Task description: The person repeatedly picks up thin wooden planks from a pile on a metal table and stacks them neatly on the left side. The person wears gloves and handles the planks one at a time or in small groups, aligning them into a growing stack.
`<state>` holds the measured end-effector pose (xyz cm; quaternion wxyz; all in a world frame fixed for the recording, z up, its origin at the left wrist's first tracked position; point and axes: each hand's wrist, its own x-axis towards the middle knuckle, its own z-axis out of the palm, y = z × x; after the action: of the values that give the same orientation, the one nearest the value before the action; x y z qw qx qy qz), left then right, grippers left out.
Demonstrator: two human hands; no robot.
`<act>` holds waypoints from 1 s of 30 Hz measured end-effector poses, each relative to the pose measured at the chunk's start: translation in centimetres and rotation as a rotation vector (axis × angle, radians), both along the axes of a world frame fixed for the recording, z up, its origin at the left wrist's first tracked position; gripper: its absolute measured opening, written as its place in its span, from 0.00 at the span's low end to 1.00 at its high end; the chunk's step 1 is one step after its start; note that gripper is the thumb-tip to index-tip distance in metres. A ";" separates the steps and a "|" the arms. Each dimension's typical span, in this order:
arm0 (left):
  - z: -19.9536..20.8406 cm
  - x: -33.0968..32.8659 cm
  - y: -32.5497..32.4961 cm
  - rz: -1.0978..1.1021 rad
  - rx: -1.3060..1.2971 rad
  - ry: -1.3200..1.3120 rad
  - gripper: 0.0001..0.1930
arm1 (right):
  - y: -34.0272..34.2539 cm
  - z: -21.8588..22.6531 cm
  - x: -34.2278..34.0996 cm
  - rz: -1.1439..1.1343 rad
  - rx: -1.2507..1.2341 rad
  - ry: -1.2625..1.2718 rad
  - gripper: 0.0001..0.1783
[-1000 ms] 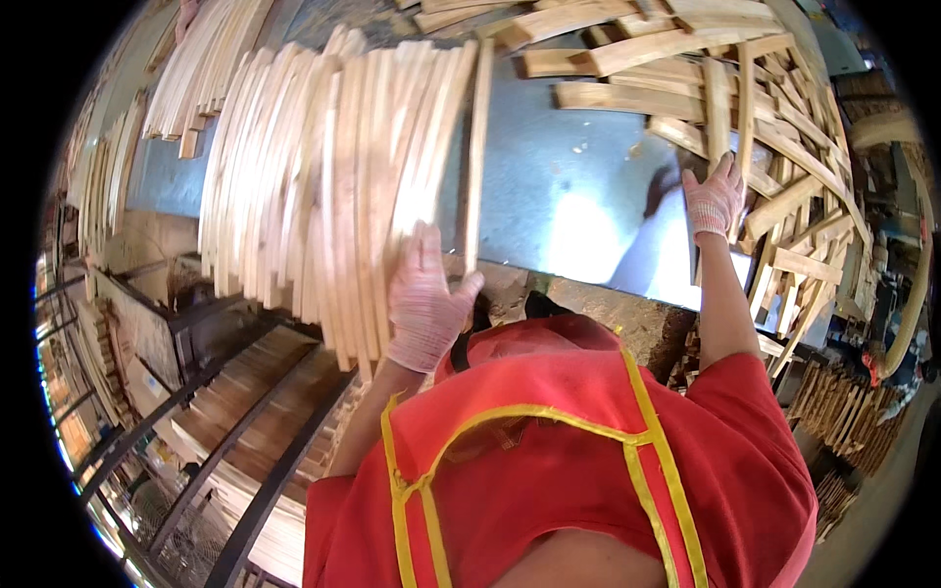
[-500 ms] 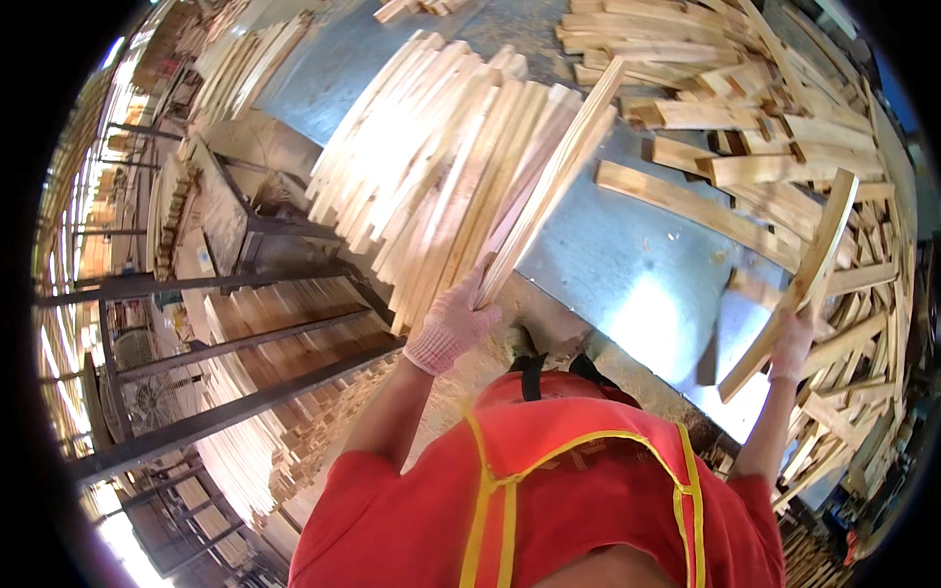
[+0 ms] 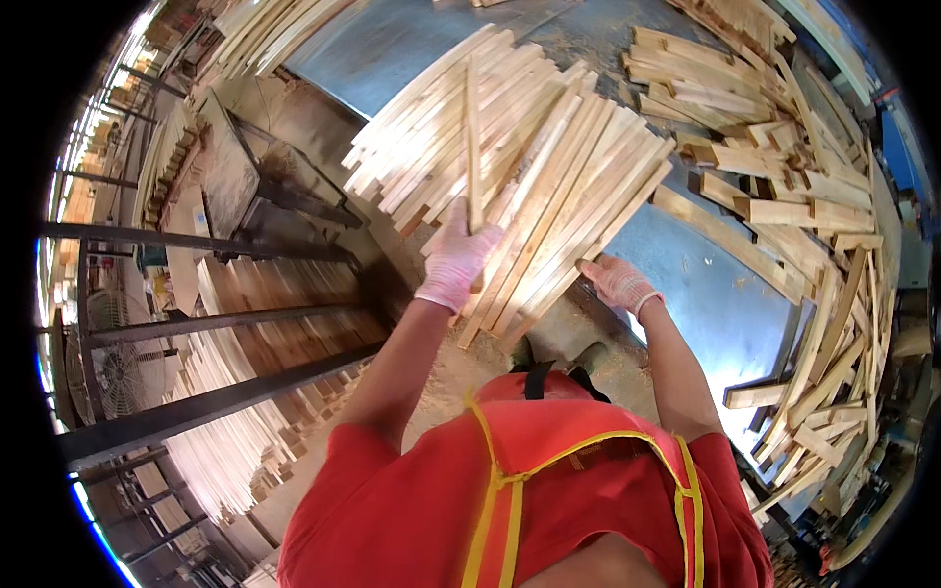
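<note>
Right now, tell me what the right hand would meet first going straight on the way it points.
Likely the right edge of the row of pale wooden strips: the right hand points leftward at it and looks close against it, though contact is hard to tell.

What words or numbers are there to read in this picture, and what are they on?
None that can be read.
Apron: a faint mark on the front, too unclear to tell if it is writing.
Pale patch at the left: too small to read.
Sticks: no writing that I can see.
Gloves: none that I can see.
</note>
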<state>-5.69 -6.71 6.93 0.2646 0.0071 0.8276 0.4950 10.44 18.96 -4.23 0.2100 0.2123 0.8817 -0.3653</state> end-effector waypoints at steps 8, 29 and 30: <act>4.5 3.5 1.5 -0.603 0.117 -0.020 0.30 | -6.5 8.5 -0.3 -0.595 -1.172 0.257 0.40; -4.2 -20.4 -1.4 -0.225 -1.062 0.512 0.34 | 8.4 -2.1 1.6 -0.390 -0.229 -0.105 0.52; -3.9 -19.8 -1.1 -0.233 -1.065 0.558 0.32 | 7.6 -1.3 0.8 -0.397 -0.257 -0.174 0.52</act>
<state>-25.46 -7.86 3.04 0.0576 0.0936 0.9932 -0.0393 11.21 26.54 -5.52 0.2344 0.3835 0.7476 -0.4889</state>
